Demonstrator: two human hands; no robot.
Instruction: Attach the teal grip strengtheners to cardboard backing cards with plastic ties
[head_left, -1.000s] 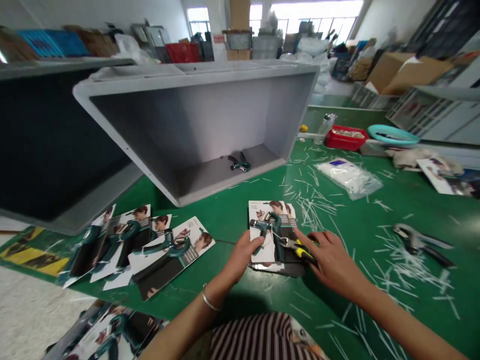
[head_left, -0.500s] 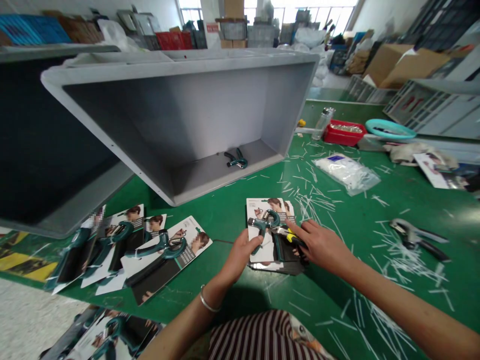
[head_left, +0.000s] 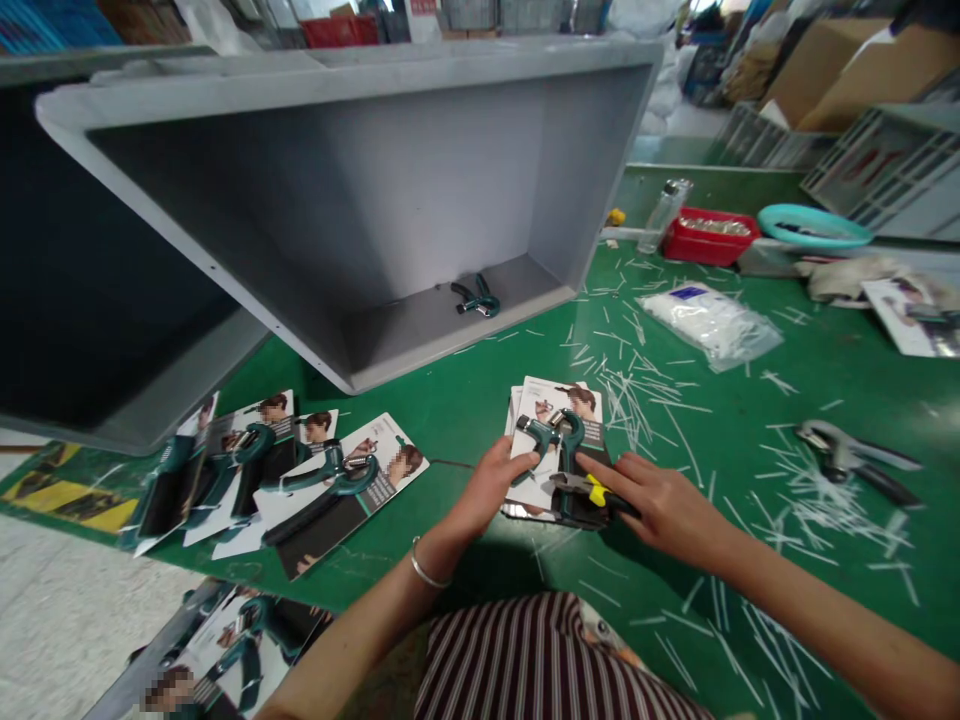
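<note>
My left hand [head_left: 489, 492] is closed on the left edge of a printed card [head_left: 537, 398], its thumb over one handle of the green hand grip strengthener [head_left: 568, 436] mounted there. That card lies on a small stack of similar ones. In my right hand [head_left: 664, 502] are wire cutters [head_left: 595, 490] with yellow and black handles. Their jaws lie over the lower part of the card, near the strengthener's handles. My right index finger stretches along the tool towards the card. Whether the jaws are gripping anything is unclear.
A tilted grey crate [head_left: 352, 62] holds one loose strengthener [head_left: 477, 296]. Carded strengtheners [head_left: 337, 480] overlap at left. Cut white strips [head_left: 645, 395] litter the green table. To the right are a bag of white ties [head_left: 709, 325], grey pliers [head_left: 855, 460], a red box [head_left: 709, 240] and a turquoise basin [head_left: 814, 228].
The cutters have shifted down from the strengthener's spring area to lower on the card. The top card has turned slightly on the stack. The camera view has tilted downward.
</note>
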